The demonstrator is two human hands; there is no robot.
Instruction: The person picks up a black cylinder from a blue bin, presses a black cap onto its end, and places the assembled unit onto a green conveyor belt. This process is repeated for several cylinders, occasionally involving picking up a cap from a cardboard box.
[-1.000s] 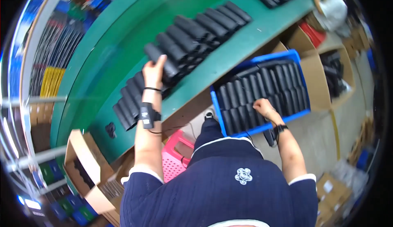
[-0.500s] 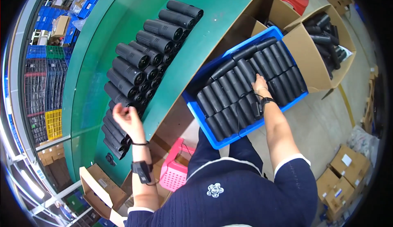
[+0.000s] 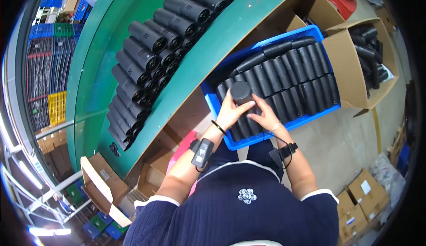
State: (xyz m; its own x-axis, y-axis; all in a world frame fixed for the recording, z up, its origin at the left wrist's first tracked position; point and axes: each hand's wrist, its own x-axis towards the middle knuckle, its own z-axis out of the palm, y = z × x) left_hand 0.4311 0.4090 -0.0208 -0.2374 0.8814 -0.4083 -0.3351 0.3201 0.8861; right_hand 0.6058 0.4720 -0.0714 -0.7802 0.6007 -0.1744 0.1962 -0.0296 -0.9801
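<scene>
A black plastic cylinder [image 3: 240, 90] stands on end between my hands, its flat round end facing up, above the near part of the blue bin [image 3: 316, 32]. My left hand [image 3: 228, 115] is closed around its left and near side. From the right, my right hand [image 3: 267, 117] closes thumb and fingers against the lower part, which is partly hidden. Beneath, rows of similar black cylinders [image 3: 295, 66] fill the bin, packed side by side.
On the green bench [image 3: 208, 53] at left lie stacked black cylinders [image 3: 143, 35]. An open carton [image 3: 350, 64] with more black parts adjoins the bin's right side. Another open carton [image 3: 104, 179] stands at lower left, and closed cartons [image 3: 366, 195] sit on the floor at right.
My left hand has come from beside the bench stack to over the bin. My right hand has lifted off the packed rows and moved nearer. Both now hold a cylinder.
</scene>
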